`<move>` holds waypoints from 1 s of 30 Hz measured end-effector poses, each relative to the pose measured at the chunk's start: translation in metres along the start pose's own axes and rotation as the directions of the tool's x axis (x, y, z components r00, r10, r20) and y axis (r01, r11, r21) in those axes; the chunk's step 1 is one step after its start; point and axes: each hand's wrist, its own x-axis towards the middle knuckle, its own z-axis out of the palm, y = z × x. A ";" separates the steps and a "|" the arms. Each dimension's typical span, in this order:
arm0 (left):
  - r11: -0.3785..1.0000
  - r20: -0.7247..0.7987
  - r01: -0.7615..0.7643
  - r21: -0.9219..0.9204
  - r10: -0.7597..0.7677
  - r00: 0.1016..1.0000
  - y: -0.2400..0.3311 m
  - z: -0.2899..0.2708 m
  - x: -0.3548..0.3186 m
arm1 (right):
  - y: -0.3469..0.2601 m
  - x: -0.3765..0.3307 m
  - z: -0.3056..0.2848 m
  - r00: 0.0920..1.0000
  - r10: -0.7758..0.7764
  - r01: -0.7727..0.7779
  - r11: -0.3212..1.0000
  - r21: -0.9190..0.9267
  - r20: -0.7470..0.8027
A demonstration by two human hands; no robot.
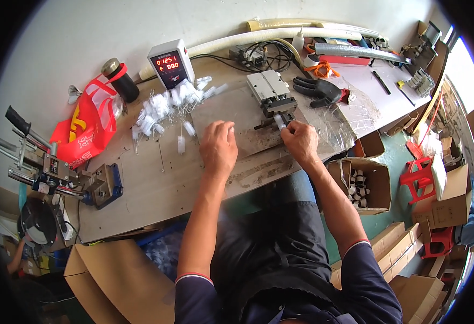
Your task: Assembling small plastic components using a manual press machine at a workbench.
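My right hand (300, 141) is closed in a pinch at the front of a small metal clamping machine (271, 89). Between its fingertips and the machine's jaw is a small white-bristled brush (280, 121). My left hand (219, 148) is above the front part of the worktable (194, 178), its fingers curled together. Whatever those fingers may hold is hidden. To the left of that hand lies a loose heap of white-bristled brushes with thin wire stems (158, 110), a few of them apart from the pile.
A counter box with red digits (171, 65) stands behind the heap. A black flask (121, 81), red bag (88, 127) and lever press (59, 164) occupy the left. A dark work glove (318, 92) lies right of the machine. Below is a carton (384, 186) of small white-and-dark pieces.
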 end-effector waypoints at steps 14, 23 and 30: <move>1.000 -0.002 -0.006 0.003 0.006 1.000 0.001 0.000 0.000 | -0.007 -0.001 0.005 0.996 0.028 -0.028 1.000 -0.008 -0.086; 0.993 0.082 -0.066 -0.098 0.074 0.994 0.030 0.021 0.010 | -0.003 -0.006 0.009 0.978 -0.106 0.103 0.994 -0.024 -0.179; 0.979 0.229 -0.200 0.037 0.186 0.955 0.041 0.051 0.019 | -0.003 -0.006 0.012 0.970 -0.113 0.119 0.993 0.015 -0.215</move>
